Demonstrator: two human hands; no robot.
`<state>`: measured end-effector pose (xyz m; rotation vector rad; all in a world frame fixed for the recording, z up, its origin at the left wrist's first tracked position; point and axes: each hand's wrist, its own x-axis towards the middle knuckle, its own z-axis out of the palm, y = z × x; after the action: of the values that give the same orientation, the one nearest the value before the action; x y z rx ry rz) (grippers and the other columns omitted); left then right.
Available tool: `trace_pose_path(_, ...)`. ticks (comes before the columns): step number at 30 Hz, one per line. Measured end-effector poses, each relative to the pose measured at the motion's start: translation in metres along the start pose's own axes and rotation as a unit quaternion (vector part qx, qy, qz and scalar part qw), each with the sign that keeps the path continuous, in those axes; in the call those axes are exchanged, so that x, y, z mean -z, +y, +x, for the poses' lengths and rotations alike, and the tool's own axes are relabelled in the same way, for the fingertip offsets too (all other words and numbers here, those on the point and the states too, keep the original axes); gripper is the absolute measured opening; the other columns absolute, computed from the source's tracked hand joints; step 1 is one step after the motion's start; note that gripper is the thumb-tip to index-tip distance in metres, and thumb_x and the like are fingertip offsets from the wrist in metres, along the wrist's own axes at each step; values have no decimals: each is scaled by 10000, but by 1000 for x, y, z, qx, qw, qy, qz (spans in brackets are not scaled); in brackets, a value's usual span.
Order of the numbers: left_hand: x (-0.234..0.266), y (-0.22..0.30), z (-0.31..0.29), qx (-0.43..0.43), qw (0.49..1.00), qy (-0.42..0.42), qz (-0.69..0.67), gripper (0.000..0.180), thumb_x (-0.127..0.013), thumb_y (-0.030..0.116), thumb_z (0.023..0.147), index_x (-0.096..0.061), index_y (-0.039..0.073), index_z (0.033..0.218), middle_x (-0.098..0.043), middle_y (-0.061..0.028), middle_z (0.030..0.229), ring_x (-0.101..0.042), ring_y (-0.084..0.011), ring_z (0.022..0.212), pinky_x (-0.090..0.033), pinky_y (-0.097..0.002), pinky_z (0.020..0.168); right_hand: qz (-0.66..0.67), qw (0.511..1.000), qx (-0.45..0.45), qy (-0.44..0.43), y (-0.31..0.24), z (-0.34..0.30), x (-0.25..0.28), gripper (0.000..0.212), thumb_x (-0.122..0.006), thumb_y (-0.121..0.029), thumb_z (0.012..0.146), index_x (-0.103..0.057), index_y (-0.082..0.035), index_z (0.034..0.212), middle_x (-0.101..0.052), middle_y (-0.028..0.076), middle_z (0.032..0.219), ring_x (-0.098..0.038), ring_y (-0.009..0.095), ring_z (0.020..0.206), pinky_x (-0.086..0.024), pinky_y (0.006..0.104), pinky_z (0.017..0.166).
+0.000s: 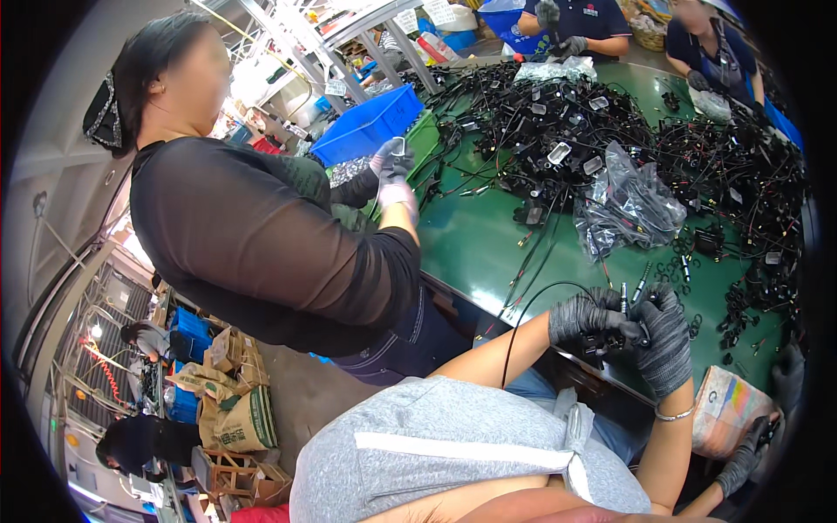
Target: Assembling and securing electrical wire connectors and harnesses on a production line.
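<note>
Grey knit gloves cover both of my hands, which meet at the near edge of the green table. My left hand (584, 318) is closed around a black cable part (597, 347), and a thin black cable (516, 327) arcs down from it toward my lap. My right hand (664, 344) closes on the same part from the other side. A short shiny metal cylinder (624, 298) stands up between the hands. Beside it, a thin ribbed piece (643, 279) sticks up by my right fingers; whether they hold it, I cannot tell.
Tangled black cables with connectors (532, 131) heap across the green table (462, 248). A clear plastic bag (628, 205) lies nearer, by small black rings (671, 272). A co-worker (261, 227) stands left, near a blue crate (370, 122). A patterned box (731, 410) and another person's gloved hand (745, 458) are right.
</note>
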<state>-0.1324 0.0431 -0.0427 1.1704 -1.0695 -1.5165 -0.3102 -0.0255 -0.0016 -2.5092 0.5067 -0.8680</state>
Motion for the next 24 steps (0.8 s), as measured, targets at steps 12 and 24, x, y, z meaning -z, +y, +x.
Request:
trace_pose_path(12,15,-40,10,-93,992,-61,-62,340,-719,252,834,-660,1,1054,-685,-65,936,-631,-126,856,-517,-281,753,25,986,-148,-78,16,4,-3,355,-730,-293,806,-657,50,861,-563,223,1036,-605,358,864,-497,408,777)
trace_pose_path(24,3,-16,-3,-31,969,-4,-244,289,-716,133,803,-626,21,1053,-680,-80,864,-666,-184,750,-553,-291,652,-90,995,-37,17,12,-9,-4,197,-687,-158,793,-615,-41,933,-528,175,1104,-581,366,933,-498,424,816)
